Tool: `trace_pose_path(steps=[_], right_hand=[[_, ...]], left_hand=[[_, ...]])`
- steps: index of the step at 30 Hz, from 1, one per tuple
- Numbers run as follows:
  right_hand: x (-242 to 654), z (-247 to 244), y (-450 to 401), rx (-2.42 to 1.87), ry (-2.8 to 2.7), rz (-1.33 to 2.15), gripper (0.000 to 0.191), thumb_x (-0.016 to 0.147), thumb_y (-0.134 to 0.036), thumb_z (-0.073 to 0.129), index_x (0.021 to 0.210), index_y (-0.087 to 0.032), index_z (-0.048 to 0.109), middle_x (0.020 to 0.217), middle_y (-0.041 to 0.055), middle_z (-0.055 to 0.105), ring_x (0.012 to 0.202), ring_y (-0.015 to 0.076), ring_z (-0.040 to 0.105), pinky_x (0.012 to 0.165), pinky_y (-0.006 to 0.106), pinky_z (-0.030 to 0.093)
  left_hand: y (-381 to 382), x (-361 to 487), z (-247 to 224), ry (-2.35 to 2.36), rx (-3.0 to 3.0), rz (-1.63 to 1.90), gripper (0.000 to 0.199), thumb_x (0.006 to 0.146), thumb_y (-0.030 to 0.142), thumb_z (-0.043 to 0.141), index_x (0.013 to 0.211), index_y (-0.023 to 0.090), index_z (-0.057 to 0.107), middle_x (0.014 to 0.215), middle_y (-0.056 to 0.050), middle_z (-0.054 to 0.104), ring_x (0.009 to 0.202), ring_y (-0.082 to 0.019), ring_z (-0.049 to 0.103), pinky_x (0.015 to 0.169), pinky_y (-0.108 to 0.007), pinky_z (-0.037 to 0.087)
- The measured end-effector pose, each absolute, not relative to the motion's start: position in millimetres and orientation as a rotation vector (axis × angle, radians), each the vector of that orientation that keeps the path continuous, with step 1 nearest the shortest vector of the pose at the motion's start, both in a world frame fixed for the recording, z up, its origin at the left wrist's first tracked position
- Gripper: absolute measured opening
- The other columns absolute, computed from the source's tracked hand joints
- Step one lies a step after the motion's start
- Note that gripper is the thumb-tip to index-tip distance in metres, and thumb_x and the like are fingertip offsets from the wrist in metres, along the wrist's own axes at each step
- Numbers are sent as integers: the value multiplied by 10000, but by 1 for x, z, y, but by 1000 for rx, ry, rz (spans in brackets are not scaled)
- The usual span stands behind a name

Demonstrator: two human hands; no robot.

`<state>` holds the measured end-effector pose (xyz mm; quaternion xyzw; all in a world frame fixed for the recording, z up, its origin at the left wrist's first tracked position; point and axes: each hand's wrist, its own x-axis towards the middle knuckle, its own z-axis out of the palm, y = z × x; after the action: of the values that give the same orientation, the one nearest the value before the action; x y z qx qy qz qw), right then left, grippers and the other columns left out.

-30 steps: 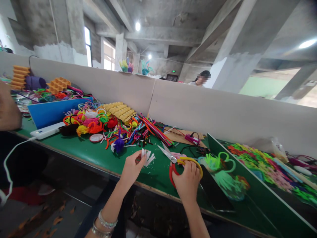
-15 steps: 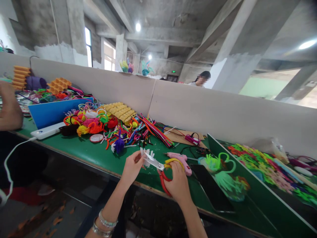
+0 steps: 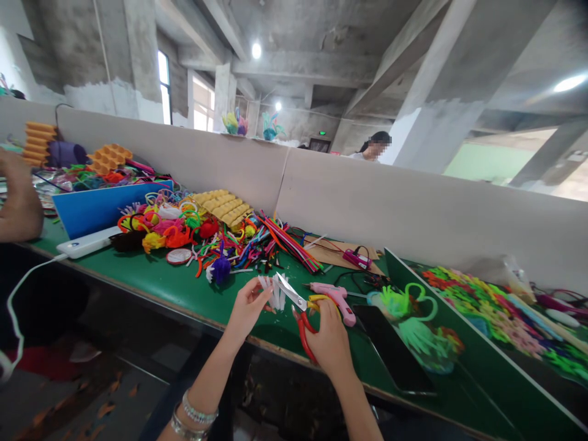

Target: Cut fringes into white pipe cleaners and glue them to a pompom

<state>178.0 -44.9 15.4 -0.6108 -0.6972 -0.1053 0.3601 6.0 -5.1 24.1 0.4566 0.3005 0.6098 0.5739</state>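
Over the front of the green table, my left hand (image 3: 248, 309) pinches a small bunch of white pipe cleaner strips (image 3: 277, 295), its fingers partly hiding one end. My right hand (image 3: 331, 340) grips scissors (image 3: 298, 301) by their red and yellow handles. The blades point up and to the left, and their tips lie at the upper part of the white strips; whether they touch is hard to tell. Just behind the scissors lies a pink glue gun (image 3: 337, 297). A dark phone (image 3: 392, 349) rests to the right of my right hand.
A heap of colourful pipe cleaner pieces (image 3: 169, 229) lies left of centre, near a blue divider (image 3: 110, 205) and a white power strip (image 3: 89, 242). Green pipe cleaner figures (image 3: 427, 337) stand beside the right-hand divider (image 3: 487, 361). Another person's arm (image 3: 18, 202) is at far left.
The scissor blades have swung up and slightly right, away from my left fingertips. The white strips have turned a little in my left hand, which otherwise stays nearly in place.
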Motion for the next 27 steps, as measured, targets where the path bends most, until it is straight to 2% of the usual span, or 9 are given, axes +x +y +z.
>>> trace_pose_path(steps=[5,9,17,27], right_hand=[[176,17,-47,-1591,-1804,-296,273,746,-425,491,887,-192,465,864,58,534,848,204,528,675,317,439],[173,21,-51,-1621,-1827,-236,258,760,-424,467,882,-196,462,864,57,533,813,203,540,626,301,433],[171,23,-54,-1666,-1838,-166,261,759,-431,459,883,-201,457,863,44,542,800,202,556,609,292,432],[167,29,-56,-1710,-1841,-123,252,756,-430,457,875,-209,457,849,29,565,758,178,569,549,257,411]], left_hand=[[-5,6,24,704,1074,1427,380,587,422,675,817,132,587,789,-45,612,590,-109,569,436,-187,495],[-6,6,24,696,1108,1421,337,621,410,657,802,139,569,730,-20,599,563,-105,571,456,-202,501],[-9,7,25,681,1149,1416,292,658,379,633,800,142,541,722,1,572,549,-94,565,489,-215,509],[-10,10,28,646,1018,1384,345,587,393,688,780,143,550,675,16,567,557,-89,560,484,-207,518]])
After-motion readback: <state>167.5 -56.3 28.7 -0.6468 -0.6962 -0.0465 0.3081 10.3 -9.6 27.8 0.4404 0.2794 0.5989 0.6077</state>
